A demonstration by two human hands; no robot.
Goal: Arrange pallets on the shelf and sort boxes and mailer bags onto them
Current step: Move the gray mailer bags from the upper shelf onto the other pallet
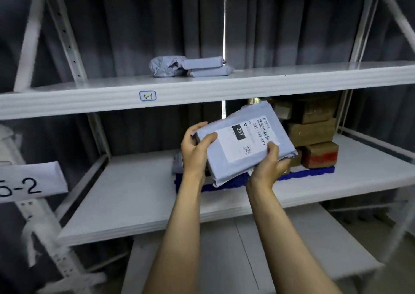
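The left hand [195, 151] grips the left corner of a grey mailer bag [226, 159], its thumb over the top face, and the right hand [270, 162] pinches the lower right edge with its thumb on the white label. The bag is held tilted in the air above a blue pallet [314, 173] on the middle shelf [134, 192]. Brown cardboard boxes [314, 132] are stacked on the pallet's right part. More mailer bags [190, 66] lie on the upper shelf [292, 78], tagged 5-1 [147, 96]

Mailer bag [244, 141] label "231", shelf tag [147, 96] "5-1", paper sign [29, 181] "5-2"
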